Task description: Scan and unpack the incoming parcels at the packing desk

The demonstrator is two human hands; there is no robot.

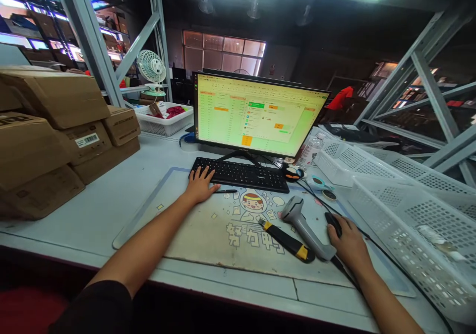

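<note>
My left hand (201, 184) lies with spread fingers on the left end of a black keyboard (249, 176). A black pen (226, 191) rests on the desk mat (197, 234) beside its thumb. On the right, my right hand (349, 242) is wrapped over a black computer mouse (333, 224). Just left of that hand lies a grey barcode scanner (307, 230), and next to the scanner a black and yellow utility knife (286, 239). Behind the keyboard stands a lit monitor (256, 113) showing a spreadsheet and a smaller window.
Cardboard boxes (55, 96) are stacked on the left. White plastic baskets (405, 225) line the right side, and another basket (163, 123) stands at the back left. A bottle (310, 150) and a tape roll (329, 195) sit right of the monitor. A cable crosses the right side.
</note>
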